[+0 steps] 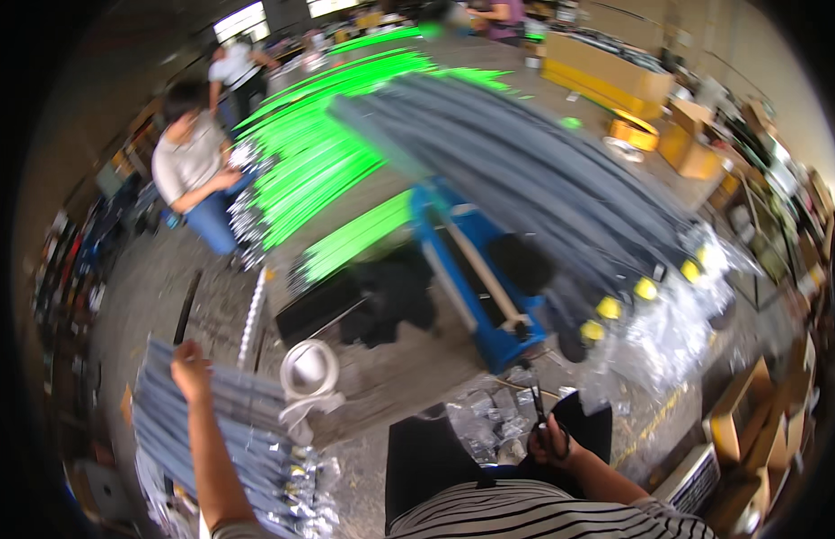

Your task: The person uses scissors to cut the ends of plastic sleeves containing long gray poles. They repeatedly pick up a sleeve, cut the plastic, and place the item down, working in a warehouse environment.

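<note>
My right hand (550, 442) is closed round the handles of dark scissors (537, 400), whose blades point up and away from me, near the front end of a blue tray-like holder (510, 343). My left hand (192, 366) reaches out over a bundle of grey plastic-wrapped tubes (224, 409) low on the left. Its fingers look curled together, and what they grip, if anything, is blurred. Just beyond them shows the end of a dark rod (189, 305). Between my hands lies a white roll of strap (309, 370), its loose end hanging toward the left bundle.
Long grey tubes (525, 171) with yellow ends and clear plastic lie across the table at right. Bright green rods (327, 162) spread behind. Black cloth (390, 301) lies beside the blue holder. A seated person (193, 166) works at left. Cardboard boxes (750, 418) stand at right.
</note>
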Available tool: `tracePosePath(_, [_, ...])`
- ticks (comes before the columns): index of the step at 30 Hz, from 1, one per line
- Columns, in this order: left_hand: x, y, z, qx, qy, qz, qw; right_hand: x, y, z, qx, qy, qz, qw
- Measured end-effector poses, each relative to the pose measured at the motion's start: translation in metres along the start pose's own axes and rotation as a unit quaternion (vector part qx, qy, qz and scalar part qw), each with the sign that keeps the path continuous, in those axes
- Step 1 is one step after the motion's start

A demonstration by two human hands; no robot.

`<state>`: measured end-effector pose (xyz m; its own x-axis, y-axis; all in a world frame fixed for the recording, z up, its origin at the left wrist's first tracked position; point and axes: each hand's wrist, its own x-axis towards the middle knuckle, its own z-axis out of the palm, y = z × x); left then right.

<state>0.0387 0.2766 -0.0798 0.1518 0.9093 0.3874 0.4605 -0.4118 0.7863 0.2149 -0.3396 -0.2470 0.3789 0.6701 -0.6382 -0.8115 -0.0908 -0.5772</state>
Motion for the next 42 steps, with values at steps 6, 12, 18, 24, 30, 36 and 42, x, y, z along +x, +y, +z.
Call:
tracePosePath(6, [-0.121,0.353,0.005,-0.227,-0.284,0.264,0.893,0.002,0.000,-0.013,0.076,0.015,-0.008,0.997])
tracePosePath(12, [-0.304,0.478,0.100,-0.145,-0.529,0.501,0.669,-0.010,0.006,-0.027,0.054,-0.031,-0.067,0.996])
tracePosePath(18, [-0.420,0.474,0.154,-0.135,-0.454,0.525,0.707,-0.029,0.008,-0.038,0.054,-0.025,-0.102,0.993])
tracePosePath(24, [-0.440,0.470,0.166,-0.236,-0.482,0.444,0.717,-0.033,0.022,-0.055,-0.029,-0.017,-0.171,0.985])
tracePosePath(30, [-0.428,0.487,0.187,-0.128,-0.544,0.390,0.732,-0.039,0.021,-0.050,0.009,-0.043,-0.155,0.987])
tracePosePath(36, [-0.413,0.518,0.188,-0.038,-0.707,0.210,0.674,-0.035,0.025,-0.045,-0.089,0.005,-0.175,0.981])
tracePosePath(42, [-0.404,0.493,0.182,-0.157,-0.716,0.072,0.677,-0.035,0.024,-0.046,-0.133,0.024,-0.177,0.975])
